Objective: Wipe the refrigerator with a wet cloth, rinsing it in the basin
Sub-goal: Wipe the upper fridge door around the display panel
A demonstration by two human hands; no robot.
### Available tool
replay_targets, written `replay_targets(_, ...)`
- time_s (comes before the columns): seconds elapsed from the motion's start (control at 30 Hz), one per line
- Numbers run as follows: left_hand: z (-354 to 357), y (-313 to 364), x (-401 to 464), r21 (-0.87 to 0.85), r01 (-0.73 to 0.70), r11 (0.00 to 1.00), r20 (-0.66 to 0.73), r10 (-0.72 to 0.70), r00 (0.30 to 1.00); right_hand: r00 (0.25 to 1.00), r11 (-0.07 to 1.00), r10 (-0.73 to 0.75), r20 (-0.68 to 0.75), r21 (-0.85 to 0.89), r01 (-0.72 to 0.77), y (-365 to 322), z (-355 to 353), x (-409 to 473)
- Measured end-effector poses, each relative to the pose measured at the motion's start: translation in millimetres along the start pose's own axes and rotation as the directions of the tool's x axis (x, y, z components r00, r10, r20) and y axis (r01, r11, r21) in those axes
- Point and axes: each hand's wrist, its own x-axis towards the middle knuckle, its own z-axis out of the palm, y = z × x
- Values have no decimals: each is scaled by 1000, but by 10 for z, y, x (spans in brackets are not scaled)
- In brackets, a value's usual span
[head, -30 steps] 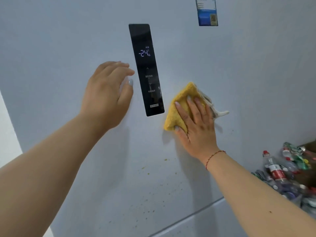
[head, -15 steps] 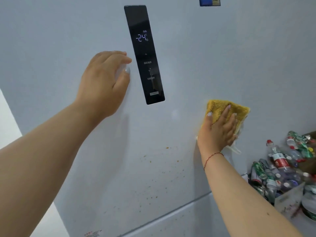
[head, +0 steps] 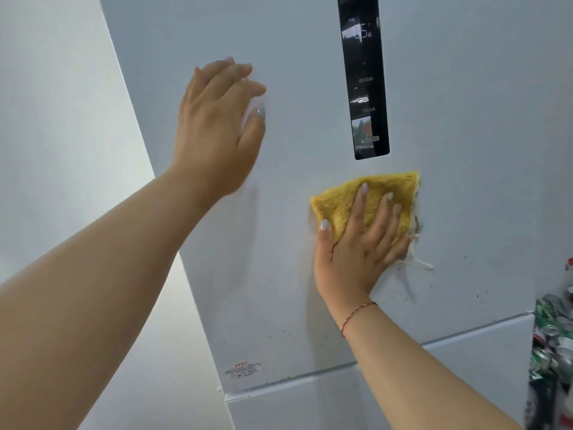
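Below display (head: 363, 76) now, cloth (head: 366, 203)

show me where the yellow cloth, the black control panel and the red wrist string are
yellow cloth (head: 341, 201), head view, bare upper left part above the thumb
black control panel (head: 367, 88), head view, middle of the strip
red wrist string (head: 356, 311), head view, strand across the right wrist

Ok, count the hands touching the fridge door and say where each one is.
2. The left hand rests on the refrigerator door, left of the black control panel. The right hand presses the yellow cloth flat just below that panel.
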Motion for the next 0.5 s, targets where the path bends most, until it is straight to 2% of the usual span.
replay_targets(0.1, -81, -119, -52, -3, 18, 1000, 19, -18, 1000, 960, 961, -276, 48, 16, 275, -325, 51, -254)
replay_targets(0.2, -143, -206, -98, 6, 19, 1000, 36, -19, 999, 830, 834, -552, 83, 61, 549, -614, 88, -521)
replay_targets(0.3, -175, -267, -157, 20, 12, 1000, 40, -13, 999, 716, 725, -689, 116, 99, 682, -776, 149, -705)
replay_targets(0.37, -174, -287, -189, 17, -2, 1000, 33, 2, 999, 607, 622, -782, 140, 130, 772, -766, 214, -829)
replay_targets(0.47, -132, -272, -214, 25, 14, 1000, 8, -14, 1000, 391, 415, -906, 159, 157, 896, -592, 292, -964)
replay_targets(0.5, -103, -251, -215, 21, 13, 1000, -7, -12, 1000, 343, 368, -926, 158, 169, 914, -508, 297, -957)
